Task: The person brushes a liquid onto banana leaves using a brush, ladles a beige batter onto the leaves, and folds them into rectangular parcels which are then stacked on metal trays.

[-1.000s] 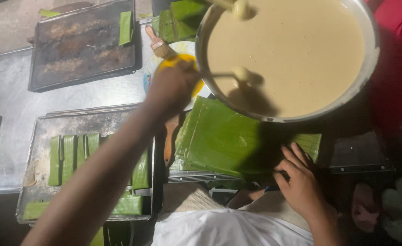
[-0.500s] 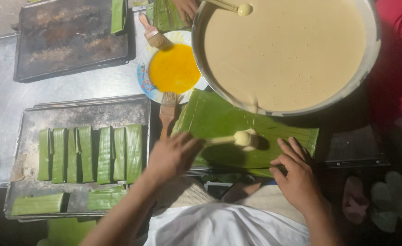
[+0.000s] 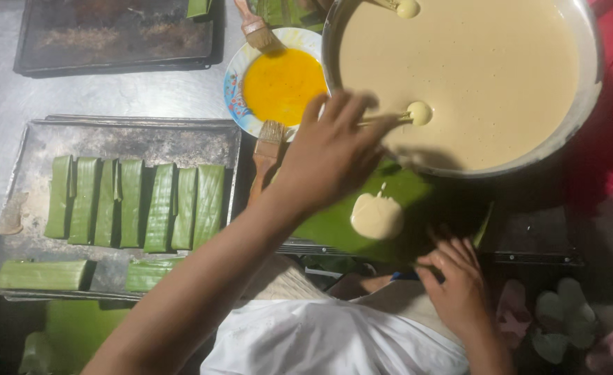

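Green leaf parcels [image 3: 136,203] are laid side by side on a worn metal tray [image 3: 21,156] at the left, and two more parcels [image 3: 41,275] are placed along its near edge. Behind it, a dark baking tray [image 3: 112,38] is seen. To the right, a small plate of orange-yellow liquid [image 3: 282,85] is set, with one brush [image 3: 256,29] rested on its far rim and another brush [image 3: 267,149] at its near rim. The left hand [image 3: 331,149] is held over the edge of the big metal bowl of pale batter [image 3: 473,69] — its fingers are closed around a thin spoon [image 3: 418,112], whose round end is coated with batter. Below it, a banana leaf [image 3: 362,222] is spread, with a blob of batter [image 3: 376,217] on it. The right hand [image 3: 459,285] is pressed on the leaf's near edge, fingers together and slightly bent.
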